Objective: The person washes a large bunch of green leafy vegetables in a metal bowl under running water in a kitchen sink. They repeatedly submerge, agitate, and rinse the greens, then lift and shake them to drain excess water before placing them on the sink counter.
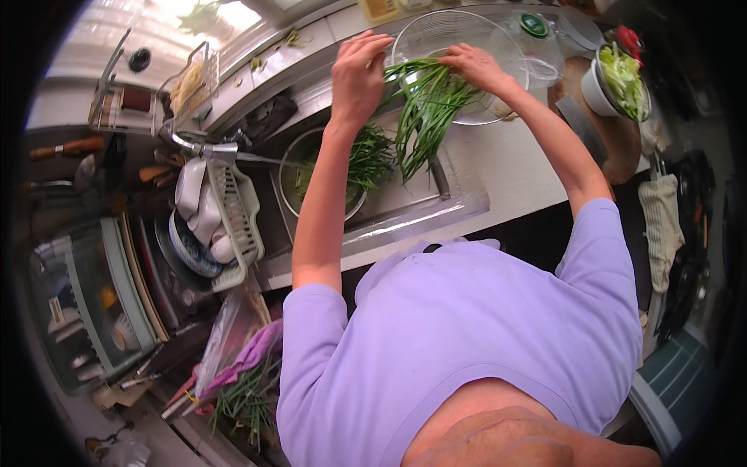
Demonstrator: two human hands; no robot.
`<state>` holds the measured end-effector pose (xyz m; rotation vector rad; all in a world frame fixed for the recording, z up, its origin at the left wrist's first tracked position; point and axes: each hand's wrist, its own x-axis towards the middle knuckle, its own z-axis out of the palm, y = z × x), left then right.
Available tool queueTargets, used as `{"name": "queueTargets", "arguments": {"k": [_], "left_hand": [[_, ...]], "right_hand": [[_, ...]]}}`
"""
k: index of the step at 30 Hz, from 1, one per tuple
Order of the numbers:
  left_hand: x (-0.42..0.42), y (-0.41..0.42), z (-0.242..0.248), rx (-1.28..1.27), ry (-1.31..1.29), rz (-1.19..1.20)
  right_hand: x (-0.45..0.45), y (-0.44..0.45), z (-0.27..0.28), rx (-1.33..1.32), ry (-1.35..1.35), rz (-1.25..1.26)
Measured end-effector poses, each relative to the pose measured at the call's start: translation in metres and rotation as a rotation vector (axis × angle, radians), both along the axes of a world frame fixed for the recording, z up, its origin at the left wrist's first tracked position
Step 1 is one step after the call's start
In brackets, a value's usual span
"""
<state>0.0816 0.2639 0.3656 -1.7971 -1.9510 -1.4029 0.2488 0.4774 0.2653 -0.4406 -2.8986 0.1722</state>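
Observation:
A bunch of long, flat green garlic chives (429,111) hangs over the sink's edge and the near side of a round wire basket (398,49). My right hand (475,67) grips the bunch near its upper end, above the basket. My left hand (359,79) is raised at the other end of the stalks, fingers bent; whether it pinches any is hidden. Below my left forearm, a round metal bowl (286,190) in the sink holds more chives (370,157). Water (265,159) runs from the faucet (219,150) into this bowl.
On the right, a cleaver (582,129) lies on a round wooden cutting board (621,154), beside a white container (598,96) and a bowl of cut pale-green vegetables (624,82). A dish rack (248,216) with dishes stands left of the sink. Long green stalks (251,403) lie lower left.

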Motion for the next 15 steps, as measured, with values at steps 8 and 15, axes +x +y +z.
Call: {"name": "queueTargets", "arguments": {"k": [8, 15], "left_hand": [[-0.01, -0.216, -0.089, -0.141, -0.61, 0.622], [-0.013, -0.343, -0.233, 0.054, -1.72, 0.88]], "right_hand": [[-0.002, -0.006, 0.023, -0.114, -0.235, -0.133], [0.013, -0.154, 0.132, -0.513, 0.398, -0.07]]}}
